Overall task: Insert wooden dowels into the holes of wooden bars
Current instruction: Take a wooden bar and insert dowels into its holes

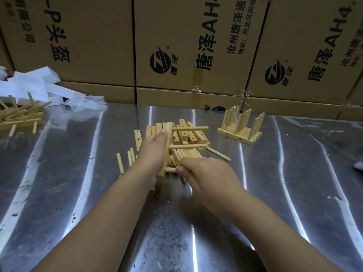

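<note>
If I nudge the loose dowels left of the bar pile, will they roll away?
Likely yes: the dowels are round and lie free on the smooth steel table, so a sideways push should roll them. They look like rigid, thin wood, probably light. Pushed along their length, they would more likely slide.

Head-worn view, forward-down, close over steel table [294, 193]

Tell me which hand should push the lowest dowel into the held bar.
Right. The right hand pinches the lowest dowel, its end at the wooden bar. The left hand grips that bar upright, so it is probably best kept steadying it.
</note>
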